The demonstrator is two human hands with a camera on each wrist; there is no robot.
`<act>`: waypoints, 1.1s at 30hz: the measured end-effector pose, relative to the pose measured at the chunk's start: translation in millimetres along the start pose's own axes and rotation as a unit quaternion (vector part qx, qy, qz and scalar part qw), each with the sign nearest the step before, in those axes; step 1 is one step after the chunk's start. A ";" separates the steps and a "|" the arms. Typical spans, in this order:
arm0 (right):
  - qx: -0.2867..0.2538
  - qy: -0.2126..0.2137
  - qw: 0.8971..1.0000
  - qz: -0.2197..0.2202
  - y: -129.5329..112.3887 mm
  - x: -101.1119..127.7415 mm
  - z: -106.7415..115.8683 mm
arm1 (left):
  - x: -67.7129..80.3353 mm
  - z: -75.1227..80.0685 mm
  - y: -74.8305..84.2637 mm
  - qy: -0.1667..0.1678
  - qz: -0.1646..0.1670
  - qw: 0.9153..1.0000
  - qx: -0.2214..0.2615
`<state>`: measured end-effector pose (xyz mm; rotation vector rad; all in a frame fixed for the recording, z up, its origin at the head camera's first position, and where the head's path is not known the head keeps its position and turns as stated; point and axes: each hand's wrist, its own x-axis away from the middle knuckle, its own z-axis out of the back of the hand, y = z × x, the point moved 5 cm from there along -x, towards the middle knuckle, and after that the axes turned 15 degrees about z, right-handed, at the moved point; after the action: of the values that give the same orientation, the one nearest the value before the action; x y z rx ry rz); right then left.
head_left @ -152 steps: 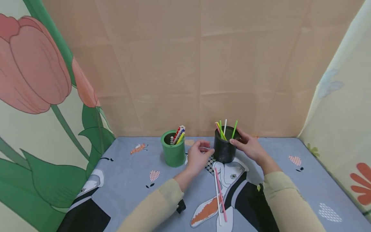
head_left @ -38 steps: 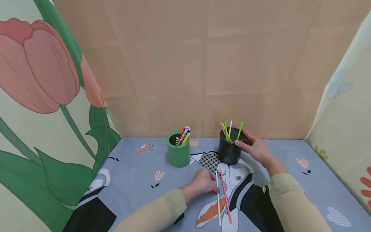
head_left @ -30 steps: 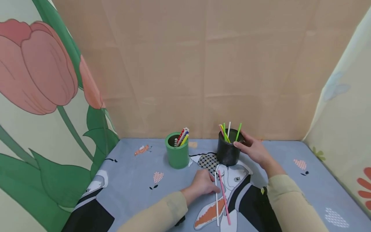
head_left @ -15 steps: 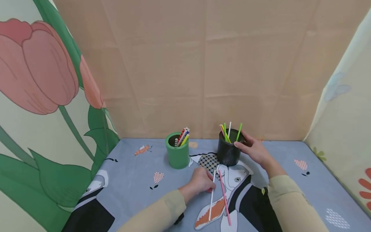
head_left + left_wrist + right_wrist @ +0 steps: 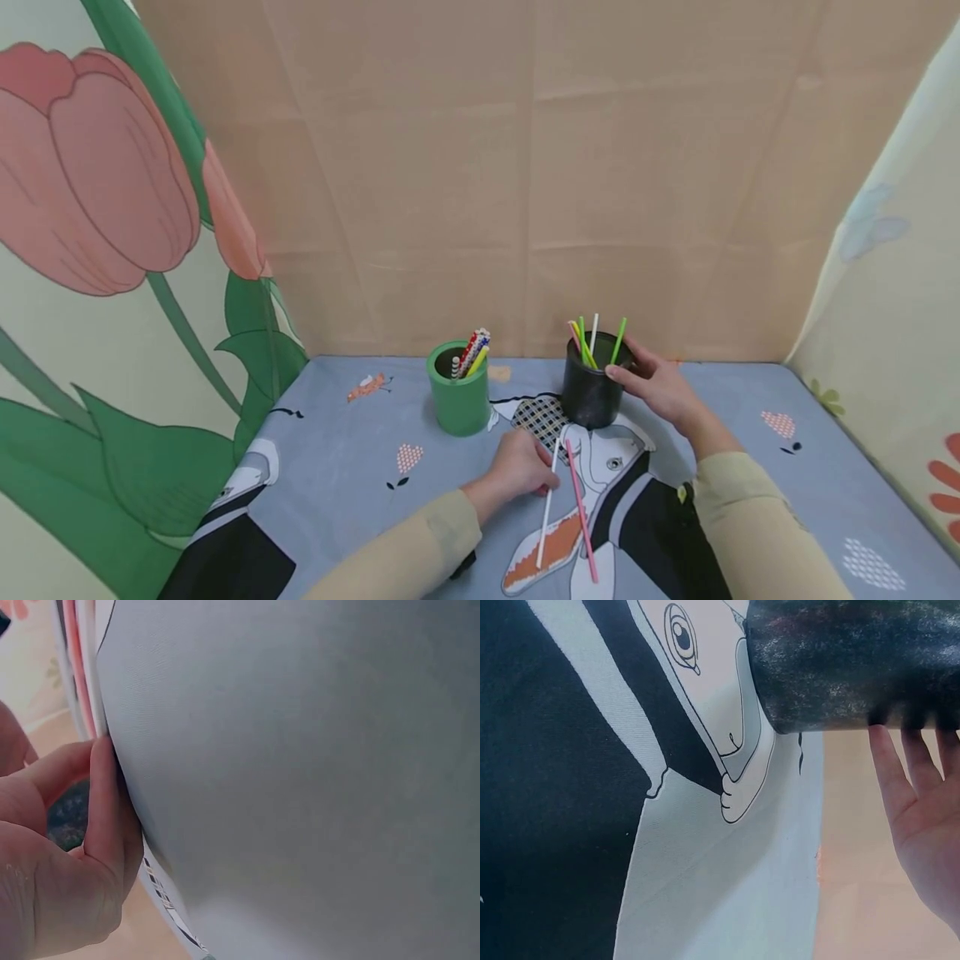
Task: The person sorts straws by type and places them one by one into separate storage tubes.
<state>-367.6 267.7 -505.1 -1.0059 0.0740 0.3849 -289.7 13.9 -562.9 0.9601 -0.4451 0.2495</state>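
Observation:
My left hand (image 5: 519,464) is low over the cloth, thumb and fingertips pinching a thin white straw (image 5: 545,521) near its far end. The left wrist view has this white straw (image 5: 91,667) running up from the fingertips. A pink straw (image 5: 581,517) lies just right of it on the printed cloth. Beyond them stands an upright black cup (image 5: 590,396) with several green, yellow, pink and white straws in it. My right hand (image 5: 663,392) holds this cup at its right side, thumb at the rim; in the right wrist view, fingertips (image 5: 879,739) touch its wall.
Left of the black cup stands a green cup (image 5: 459,404) with several patterned sticks and a yellow one. A small black object (image 5: 463,567) is partly hidden by the left sleeve. A tan sheet (image 5: 420,208) hangs behind the table.
My left hand came down from between the cups and took hold of the white straw. The straw's near end swung left, away from the pink one. The right hand stayed on the black cup.

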 end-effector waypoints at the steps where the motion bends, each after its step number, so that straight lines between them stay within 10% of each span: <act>1: -0.002 0.000 1.000 0.001 -0.1 -0.1 0.0 | -0.1 0.1 -0.1 -0.001 0.000 1.000 0.000; 14: 0.007 -0.001 1.000 -0.005 -1.0 -0.2 1.6 | 2.0 3.4 -0.3 -0.009 0.010 1.000 -0.002; 33: 0.010 0.003 1.000 -0.005 -2.7 1.7 1.7 | -1.2 18.5 -11.5 -0.098 0.020 0.987 0.129</act>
<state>-365.3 268.3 -502.4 -0.9883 0.0784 0.3715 -290.8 -7.9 -562.8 1.2373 -0.6236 0.2543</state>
